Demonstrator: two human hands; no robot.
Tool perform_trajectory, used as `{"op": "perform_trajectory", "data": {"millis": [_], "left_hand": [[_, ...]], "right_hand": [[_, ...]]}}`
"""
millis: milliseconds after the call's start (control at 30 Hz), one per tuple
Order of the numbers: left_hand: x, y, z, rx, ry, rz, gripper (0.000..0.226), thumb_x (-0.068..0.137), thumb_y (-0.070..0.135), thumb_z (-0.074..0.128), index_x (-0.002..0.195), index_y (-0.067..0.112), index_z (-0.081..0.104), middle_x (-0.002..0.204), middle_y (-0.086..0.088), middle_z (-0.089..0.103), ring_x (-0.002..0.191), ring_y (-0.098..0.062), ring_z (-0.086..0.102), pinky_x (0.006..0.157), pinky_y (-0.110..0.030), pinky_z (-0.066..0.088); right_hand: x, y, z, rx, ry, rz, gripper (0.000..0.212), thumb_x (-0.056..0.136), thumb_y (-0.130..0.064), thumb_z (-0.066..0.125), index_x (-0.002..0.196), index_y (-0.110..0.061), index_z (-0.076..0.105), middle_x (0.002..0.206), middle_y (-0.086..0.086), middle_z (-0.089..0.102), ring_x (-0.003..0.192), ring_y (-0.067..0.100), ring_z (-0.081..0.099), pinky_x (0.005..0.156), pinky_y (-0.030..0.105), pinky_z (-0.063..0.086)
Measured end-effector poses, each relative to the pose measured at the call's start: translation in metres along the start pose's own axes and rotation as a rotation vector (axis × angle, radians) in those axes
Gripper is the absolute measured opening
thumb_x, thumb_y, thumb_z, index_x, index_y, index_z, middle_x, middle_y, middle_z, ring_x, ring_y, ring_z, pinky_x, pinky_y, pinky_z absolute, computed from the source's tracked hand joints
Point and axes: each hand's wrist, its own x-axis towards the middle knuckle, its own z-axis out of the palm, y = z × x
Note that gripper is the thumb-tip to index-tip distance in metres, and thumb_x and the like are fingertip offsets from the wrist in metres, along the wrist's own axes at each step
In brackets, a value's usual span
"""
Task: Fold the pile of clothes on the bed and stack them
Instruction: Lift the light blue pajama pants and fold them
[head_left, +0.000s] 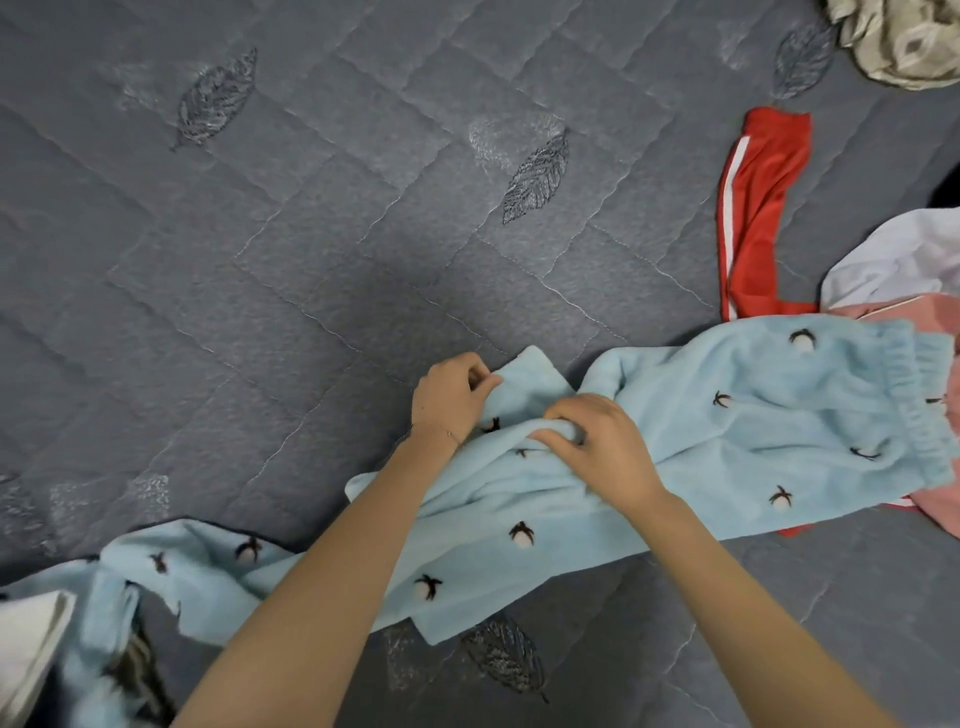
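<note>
The light-blue trousers (727, 441) are lying across the lower middle of the grey quilt (311, 234), with the legs running out at lower left. The left hand (452, 397) is pinching a fold and the right hand (602, 447) is clutching bunched fabric. A red garment (753, 208) is disappearing beneath them at right.

No readable text, label, brand, number or sign anywhere. Light-blue fleece garment (753, 431) carries only small dark-and-white motifs. Grey quilted bedspread (311, 234) carries only stitched leaf patterns. Red garment (758, 208) carries only white side stripe.
</note>
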Motion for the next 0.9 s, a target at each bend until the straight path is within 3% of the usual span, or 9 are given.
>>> {"op": "perform_trajectory", "data": {"millis": [133, 233, 300, 367, 500, 600, 700, 800, 900], "left_hand": [[-0.018, -0.014, -0.025, -0.139, 0.062, 0.013, 0.018, 0.09, 0.024, 0.064, 0.082, 0.008, 0.062, 0.076, -0.001, 0.064, 0.072, -0.016, 0.059, 0.068, -0.027, 0.047], [-0.025, -0.034, -0.062, -0.332, 0.152, -0.16, 0.018, 0.091, 0.018, 0.063, 0.078, 0.006, 0.058, 0.073, -0.005, 0.062, 0.066, -0.015, 0.059, 0.063, -0.016, 0.051], [-0.031, -0.052, -0.097, -0.513, 0.192, -0.306, 0.021, 0.093, 0.014, 0.06, 0.075, 0.005, 0.054, 0.076, -0.015, 0.062, 0.064, -0.021, 0.063, 0.054, -0.026, 0.057], [-0.039, -0.069, -0.137, -0.609, 0.304, -0.375, 0.024, 0.094, 0.009, 0.057, 0.072, 0.006, 0.049, 0.073, -0.017, 0.058, 0.06, -0.021, 0.063, 0.044, -0.024, 0.054], [-0.046, -0.096, -0.185, -0.62, 0.543, -0.348, 0.027, 0.095, 0.009, 0.055, 0.07, 0.009, 0.045, 0.069, -0.011, 0.053, 0.05, -0.006, 0.062, 0.044, -0.019, 0.052], [-0.044, -0.105, -0.179, -0.689, 0.476, -0.298, 0.018, 0.098, 0.009, 0.05, 0.08, 0.008, 0.052, 0.076, -0.01, 0.061, 0.055, -0.008, 0.066, 0.052, -0.021, 0.056], [-0.042, -0.129, -0.164, -0.49, 0.461, -0.174, 0.018, 0.099, 0.002, 0.042, 0.109, 0.005, 0.056, 0.093, -0.013, 0.064, 0.067, -0.004, 0.067, 0.067, -0.026, 0.058], [-0.034, -0.167, -0.156, 0.033, 0.456, 0.022, 0.057, 0.091, -0.008, 0.047, 0.144, 0.012, 0.037, 0.124, -0.016, 0.05, 0.106, -0.018, 0.053, 0.094, -0.037, 0.046], [-0.021, -0.179, -0.155, 0.217, 0.416, 0.052, 0.051, 0.088, 0.0, 0.059, 0.137, 0.011, 0.05, 0.146, -0.019, 0.036, 0.132, -0.037, 0.037, 0.107, -0.043, 0.032]], "right_hand": [[0.006, -0.004, -0.006, 0.094, 0.04, 0.11, 0.027, 0.086, -0.04, 0.064, 0.077, -0.014, 0.065, 0.07, -0.007, 0.063, 0.067, 0.011, 0.057, 0.068, 0.024, 0.045], [0.013, -0.008, -0.015, 0.188, 0.087, 0.249, 0.011, 0.085, -0.027, 0.07, 0.079, -0.02, 0.064, 0.078, -0.012, 0.064, 0.064, 0.003, 0.055, 0.067, 0.016, 0.043], [0.02, -0.01, -0.021, 0.213, 0.111, 0.291, 0.01, 0.085, -0.025, 0.071, 0.08, -0.019, 0.065, 0.077, -0.011, 0.063, 0.063, 0.001, 0.053, 0.069, 0.015, 0.042], [0.03, -0.016, -0.024, 0.221, 0.148, 0.301, 0.012, 0.086, -0.025, 0.07, 0.079, -0.018, 0.065, 0.075, -0.008, 0.064, 0.07, 0.006, 0.055, 0.071, 0.016, 0.042], [0.054, -0.022, -0.016, 0.094, 0.172, 0.333, 0.017, 0.088, -0.031, 0.067, 0.08, -0.016, 0.062, 0.071, -0.003, 0.06, 0.066, 0.015, 0.051, 0.064, 0.02, 0.039], [0.069, -0.023, -0.002, -0.054, 0.107, 0.406, 0.021, 0.09, -0.033, 0.064, 0.085, -0.013, 0.061, 0.07, 0.002, 0.057, 0.067, 0.022, 0.05, 0.061, 0.032, 0.033], [0.073, -0.016, 0.005, -0.137, 0.042, 0.43, 0.02, 0.091, -0.029, 0.063, 0.094, -0.009, 0.062, 0.076, 0.004, 0.058, 0.072, 0.023, 0.051, 0.064, 0.03, 0.03], [0.072, -0.012, 0.003, -0.134, -0.029, 0.319, 0.021, 0.091, -0.021, 0.064, 0.108, -0.009, 0.064, 0.098, 0.008, 0.066, 0.094, 0.028, 0.059, 0.073, 0.026, 0.035], [0.073, -0.012, 0.005, -0.141, -0.113, 0.231, 0.031, 0.088, -0.021, 0.069, 0.116, -0.008, 0.065, 0.111, 0.007, 0.067, 0.104, 0.024, 0.058, 0.083, 0.018, 0.034]]}}
